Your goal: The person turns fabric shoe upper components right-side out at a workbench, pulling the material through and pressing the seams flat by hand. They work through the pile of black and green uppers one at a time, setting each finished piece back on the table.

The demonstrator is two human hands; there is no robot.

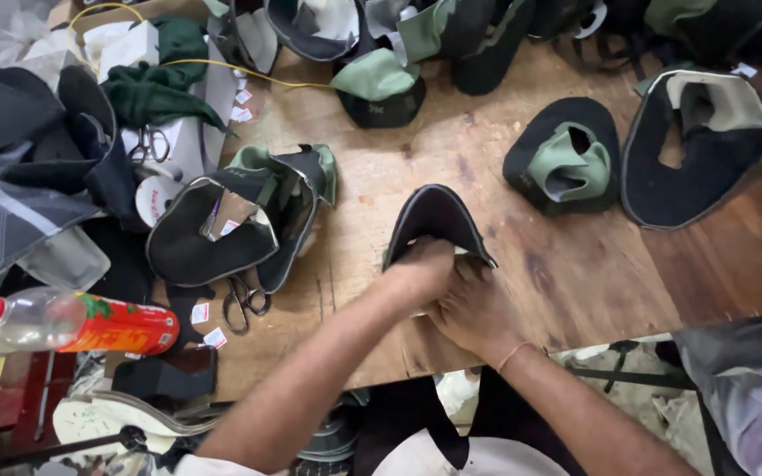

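While the wooden workbench (487,159) spreads wide under scattered shoe uppers, both hands close on one black shoe upper (437,219) near its middle. The left hand (421,269) grips its near edge; the right hand (474,308) clasps beside it. Left lie a plastic bottle (72,322) and scissors (242,301).

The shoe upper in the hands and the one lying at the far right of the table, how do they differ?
The held upper shows only black, is gripped at its lower end by the left hand and right hand, and is folded into an arch. The far-right upper lies spread open, untouched, showing a pale grey-beige lining. Both have black outer material and sit over the wooden table.
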